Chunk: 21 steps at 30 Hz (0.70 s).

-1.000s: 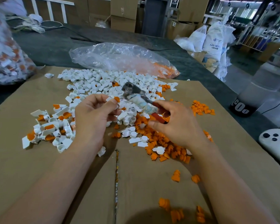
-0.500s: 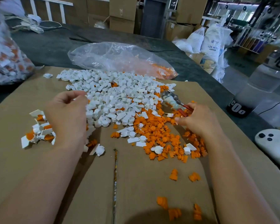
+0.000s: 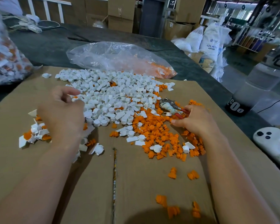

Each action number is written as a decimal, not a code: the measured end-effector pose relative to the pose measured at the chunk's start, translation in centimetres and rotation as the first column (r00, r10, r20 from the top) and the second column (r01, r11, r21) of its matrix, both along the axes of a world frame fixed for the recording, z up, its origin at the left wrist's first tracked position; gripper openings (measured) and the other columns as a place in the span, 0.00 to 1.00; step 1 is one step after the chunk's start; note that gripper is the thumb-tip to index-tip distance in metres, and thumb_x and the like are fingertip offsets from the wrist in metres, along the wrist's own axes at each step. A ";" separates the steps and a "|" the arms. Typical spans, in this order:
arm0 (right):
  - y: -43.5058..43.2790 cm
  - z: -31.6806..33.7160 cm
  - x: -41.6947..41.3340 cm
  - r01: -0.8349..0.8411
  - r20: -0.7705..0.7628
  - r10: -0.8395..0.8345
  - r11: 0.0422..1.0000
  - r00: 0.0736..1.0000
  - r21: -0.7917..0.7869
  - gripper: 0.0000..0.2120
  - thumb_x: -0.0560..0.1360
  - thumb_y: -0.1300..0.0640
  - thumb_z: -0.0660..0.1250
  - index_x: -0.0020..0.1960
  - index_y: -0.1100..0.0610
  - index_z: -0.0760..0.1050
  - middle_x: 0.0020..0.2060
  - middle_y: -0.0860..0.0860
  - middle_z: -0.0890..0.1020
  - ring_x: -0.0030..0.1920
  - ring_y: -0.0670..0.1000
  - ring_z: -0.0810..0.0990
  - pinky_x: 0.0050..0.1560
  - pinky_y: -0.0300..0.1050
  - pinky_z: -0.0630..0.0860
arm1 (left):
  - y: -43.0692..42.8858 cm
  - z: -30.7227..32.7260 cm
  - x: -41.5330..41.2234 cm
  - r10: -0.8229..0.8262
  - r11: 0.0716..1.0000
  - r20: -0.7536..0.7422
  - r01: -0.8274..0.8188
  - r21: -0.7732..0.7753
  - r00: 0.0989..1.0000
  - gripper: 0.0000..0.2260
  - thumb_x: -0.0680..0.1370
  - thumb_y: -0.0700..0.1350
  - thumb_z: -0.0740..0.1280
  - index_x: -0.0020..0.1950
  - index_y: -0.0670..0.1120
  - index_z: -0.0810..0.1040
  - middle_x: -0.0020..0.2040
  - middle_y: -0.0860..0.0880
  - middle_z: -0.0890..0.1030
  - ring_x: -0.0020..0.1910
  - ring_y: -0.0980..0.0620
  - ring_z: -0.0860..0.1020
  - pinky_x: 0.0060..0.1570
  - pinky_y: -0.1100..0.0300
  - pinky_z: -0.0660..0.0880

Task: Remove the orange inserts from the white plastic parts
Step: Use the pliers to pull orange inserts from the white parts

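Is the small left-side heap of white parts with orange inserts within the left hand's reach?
Likely yes: the left hand is right at the heap, partly covering it, with nothing between them. The right hand holds the pliers.

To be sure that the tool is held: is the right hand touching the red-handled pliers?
Touching. In the head view the right hand curls its fingers round the red handles of the pliers.
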State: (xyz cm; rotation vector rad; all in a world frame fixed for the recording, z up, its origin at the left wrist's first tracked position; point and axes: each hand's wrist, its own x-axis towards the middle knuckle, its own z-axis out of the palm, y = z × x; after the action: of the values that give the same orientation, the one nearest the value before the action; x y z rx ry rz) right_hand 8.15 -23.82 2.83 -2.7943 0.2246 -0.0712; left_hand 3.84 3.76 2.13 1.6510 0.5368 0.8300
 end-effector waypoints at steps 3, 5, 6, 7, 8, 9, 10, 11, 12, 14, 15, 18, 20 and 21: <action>0.0 -0.1 0.1 -0.007 -0.013 0.007 1.000 1.000 -0.008 0.38 0.65 0.41 0.73 0.69 0.55 0.66 0.64 0.53 0.73 0.63 0.55 0.71 0.61 0.53 0.70 | -1.0 -0.4 -0.3 -0.126 0.922 -0.186 0.184 0.341 0.975 0.11 0.70 0.37 0.67 0.41 0.54 0.77 0.38 0.54 0.74 0.36 0.53 0.72 0.35 0.59 0.67; 0.0 -0.1 0.1 -0.020 -0.026 0.020 1.000 0.999 -0.011 0.38 0.64 0.40 0.73 0.69 0.55 0.66 0.64 0.53 0.73 0.63 0.55 0.71 0.61 0.53 0.70 | -1.4 -0.4 -0.5 -0.092 0.806 -0.330 0.265 0.529 0.940 0.07 0.71 0.41 0.68 0.44 0.54 0.77 0.44 0.54 0.74 0.43 0.52 0.71 0.36 0.59 0.64; -0.1 -0.2 0.1 -0.031 -0.033 0.030 0.999 0.999 -0.015 0.38 0.64 0.40 0.73 0.68 0.55 0.67 0.64 0.53 0.73 0.62 0.55 0.71 0.61 0.52 0.70 | -1.5 -0.4 -0.6 -0.057 0.759 -0.374 0.284 0.586 0.926 0.06 0.72 0.43 0.68 0.46 0.53 0.79 0.46 0.54 0.74 0.46 0.51 0.71 0.36 0.58 0.63; -0.2 -0.2 0.1 -0.042 -0.043 0.042 0.999 0.998 -0.019 0.38 0.64 0.39 0.72 0.68 0.55 0.67 0.63 0.54 0.74 0.62 0.55 0.71 0.60 0.52 0.70 | -1.6 -0.4 -0.6 -0.025 0.725 -0.403 0.294 0.622 0.915 0.06 0.73 0.44 0.68 0.49 0.52 0.80 0.48 0.52 0.76 0.49 0.49 0.72 0.36 0.57 0.63; -0.3 -0.2 0.1 -0.053 -0.054 0.052 0.998 0.997 -0.021 0.38 0.64 0.38 0.72 0.68 0.55 0.67 0.63 0.54 0.73 0.62 0.56 0.71 0.60 0.52 0.69 | -1.6 -0.5 -0.6 -0.004 0.701 -0.430 0.309 0.643 0.903 0.07 0.73 0.45 0.67 0.51 0.51 0.80 0.50 0.51 0.77 0.52 0.47 0.73 0.36 0.57 0.64; -0.4 -0.3 0.2 -0.060 -0.069 0.059 0.998 0.996 -0.025 0.39 0.64 0.37 0.71 0.68 0.55 0.67 0.63 0.54 0.73 0.62 0.56 0.71 0.61 0.53 0.69 | -1.7 -0.5 -0.6 0.006 0.678 -0.454 0.330 0.657 0.891 0.08 0.74 0.45 0.66 0.52 0.50 0.81 0.51 0.49 0.78 0.54 0.46 0.73 0.37 0.56 0.65; -0.5 -0.4 0.2 -0.066 -0.085 0.063 0.997 0.994 -0.032 0.40 0.64 0.36 0.70 0.68 0.55 0.66 0.64 0.55 0.72 0.63 0.57 0.70 0.62 0.54 0.68 | -1.7 -0.6 -0.6 0.003 0.654 -0.477 0.359 0.666 0.879 0.09 0.75 0.46 0.65 0.53 0.49 0.81 0.52 0.48 0.78 0.55 0.45 0.73 0.37 0.56 0.65; -0.5 -0.4 0.3 -0.071 -0.102 0.067 0.997 0.993 -0.041 0.40 0.64 0.35 0.69 0.69 0.54 0.65 0.64 0.55 0.71 0.63 0.57 0.69 0.63 0.55 0.67 | -1.7 -0.7 -0.6 -0.006 0.630 -0.496 0.389 0.672 0.868 0.09 0.75 0.46 0.65 0.53 0.49 0.81 0.52 0.47 0.78 0.55 0.45 0.73 0.38 0.56 0.65; -0.6 -0.5 0.3 -0.077 -0.116 0.071 0.996 0.991 -0.050 0.41 0.64 0.34 0.68 0.69 0.54 0.64 0.65 0.55 0.70 0.64 0.57 0.68 0.64 0.55 0.66 | -1.7 -0.8 -0.6 -0.018 0.607 -0.509 0.414 0.678 0.860 0.09 0.75 0.46 0.65 0.52 0.48 0.81 0.51 0.46 0.78 0.54 0.45 0.73 0.39 0.57 0.65; -0.7 -0.6 0.4 -0.086 -0.138 0.077 0.994 0.987 -0.062 0.43 0.64 0.33 0.67 0.71 0.54 0.61 0.67 0.56 0.68 0.66 0.57 0.65 0.65 0.55 0.64 | -1.8 -0.9 -0.6 -0.035 0.570 -0.520 0.445 0.691 0.853 0.08 0.75 0.46 0.65 0.51 0.48 0.80 0.48 0.46 0.78 0.52 0.45 0.73 0.40 0.57 0.64; -0.7 -0.7 0.5 -0.088 -0.145 0.078 0.994 0.986 -0.066 0.43 0.64 0.33 0.67 0.72 0.53 0.60 0.68 0.56 0.67 0.67 0.57 0.65 0.66 0.56 0.64 | -1.8 -0.9 -0.6 -0.039 0.560 -0.522 0.451 0.695 0.852 0.07 0.75 0.46 0.65 0.51 0.48 0.80 0.48 0.46 0.78 0.51 0.45 0.73 0.40 0.57 0.64; -0.8 -0.8 0.6 -0.103 -0.162 0.087 0.991 0.983 -0.089 0.44 0.64 0.30 0.64 0.72 0.53 0.58 0.69 0.56 0.65 0.68 0.58 0.63 0.67 0.56 0.62 | -1.8 -0.8 -0.7 -0.061 0.577 -0.518 0.454 0.679 0.853 0.06 0.74 0.44 0.67 0.50 0.47 0.79 0.46 0.47 0.78 0.50 0.45 0.74 0.41 0.58 0.64; -0.8 -0.8 0.7 -0.112 -0.160 0.094 0.988 0.983 -0.110 0.44 0.65 0.29 0.62 0.72 0.53 0.59 0.70 0.56 0.65 0.69 0.58 0.63 0.67 0.55 0.62 | -1.8 -0.7 -0.6 -0.105 0.602 -0.502 0.457 0.655 0.859 0.05 0.73 0.41 0.68 0.48 0.47 0.80 0.43 0.49 0.74 0.49 0.46 0.73 0.41 0.58 0.64; -0.8 -0.8 0.7 -0.113 -0.155 0.095 0.987 0.983 -0.116 0.44 0.65 0.29 0.61 0.72 0.53 0.59 0.70 0.56 0.65 0.69 0.58 0.63 0.67 0.55 0.62 | -1.8 -0.7 -0.5 -0.136 0.618 -0.491 0.461 0.636 0.860 0.06 0.72 0.40 0.69 0.47 0.47 0.80 0.42 0.51 0.72 0.48 0.47 0.73 0.42 0.58 0.64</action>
State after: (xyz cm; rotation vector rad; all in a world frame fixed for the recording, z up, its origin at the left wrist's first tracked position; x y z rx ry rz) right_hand 8.83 -24.61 2.00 -2.9326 0.1125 0.1549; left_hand 3.31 1.94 1.42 2.6317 0.1488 0.4469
